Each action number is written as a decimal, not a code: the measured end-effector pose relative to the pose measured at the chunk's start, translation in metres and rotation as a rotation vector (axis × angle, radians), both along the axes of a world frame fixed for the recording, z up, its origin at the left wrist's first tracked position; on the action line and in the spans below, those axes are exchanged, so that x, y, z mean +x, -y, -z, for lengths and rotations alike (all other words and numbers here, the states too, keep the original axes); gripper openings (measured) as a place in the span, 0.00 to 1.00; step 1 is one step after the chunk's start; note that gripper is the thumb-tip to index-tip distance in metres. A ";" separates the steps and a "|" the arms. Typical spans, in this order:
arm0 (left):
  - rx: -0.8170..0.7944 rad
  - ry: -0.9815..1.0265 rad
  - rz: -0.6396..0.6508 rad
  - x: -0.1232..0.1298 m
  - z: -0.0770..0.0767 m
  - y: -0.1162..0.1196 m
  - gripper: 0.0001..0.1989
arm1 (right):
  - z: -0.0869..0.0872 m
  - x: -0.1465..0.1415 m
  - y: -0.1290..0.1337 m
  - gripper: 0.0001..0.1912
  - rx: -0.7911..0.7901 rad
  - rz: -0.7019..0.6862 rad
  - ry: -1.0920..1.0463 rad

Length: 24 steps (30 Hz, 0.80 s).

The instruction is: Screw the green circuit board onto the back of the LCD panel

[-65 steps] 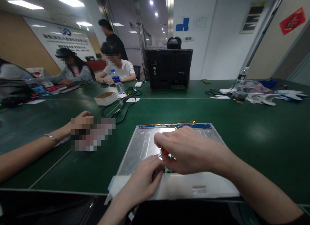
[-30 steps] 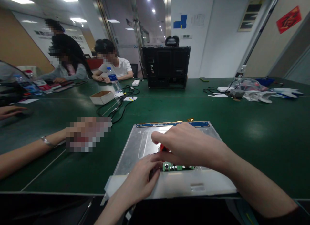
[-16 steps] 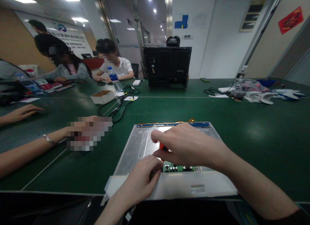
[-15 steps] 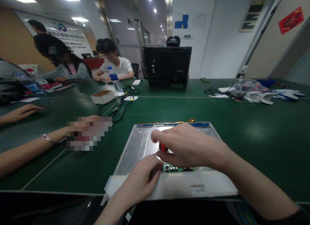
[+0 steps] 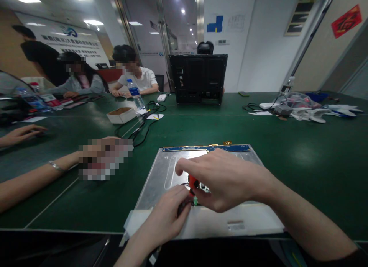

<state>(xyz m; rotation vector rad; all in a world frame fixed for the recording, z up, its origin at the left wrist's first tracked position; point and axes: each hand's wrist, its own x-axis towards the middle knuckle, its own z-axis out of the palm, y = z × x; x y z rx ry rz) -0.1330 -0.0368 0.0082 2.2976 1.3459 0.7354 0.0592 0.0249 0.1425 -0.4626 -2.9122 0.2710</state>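
My right hand (image 5: 220,179) is closed around the orange and black handle of a screwdriver (image 5: 193,181), held above a green circuit board (image 5: 196,201). Most of that board is hidden under the hand. My left hand (image 5: 172,207) rests at the board's left edge, its fingers curled together by the screwdriver's lower end; what they pinch, if anything, is hidden. Both hands are over a silvery flat display panel (image 5: 153,182), which lies on the table with a blue circuit strip (image 5: 186,148) along its far edge and a whitish band along its near edge.
On the green table (image 5: 301,163), a co-worker's arm (image 5: 34,186) reaches in from the left. Beyond are an open small box (image 5: 121,115), black cables, a water bottle (image 5: 135,94) and a black monitor-like casing (image 5: 198,79). Gloves (image 5: 313,114) and plastic bags lie at far right.
My right hand has shifted slightly toward me, its index finger lifting off, and more of the orange handle shows. My left hand stays nearly still. A standing person in the background moved left.
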 end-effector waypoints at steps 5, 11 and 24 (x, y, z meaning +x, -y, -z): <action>-0.005 0.008 -0.023 0.001 0.000 0.000 0.07 | 0.001 -0.001 -0.002 0.12 0.072 0.081 0.008; -0.021 0.011 0.004 0.000 0.001 -0.001 0.07 | 0.000 -0.001 0.003 0.14 0.045 0.089 0.000; 0.011 0.022 0.019 0.002 -0.001 0.001 0.07 | 0.003 -0.001 0.003 0.13 0.098 0.141 -0.015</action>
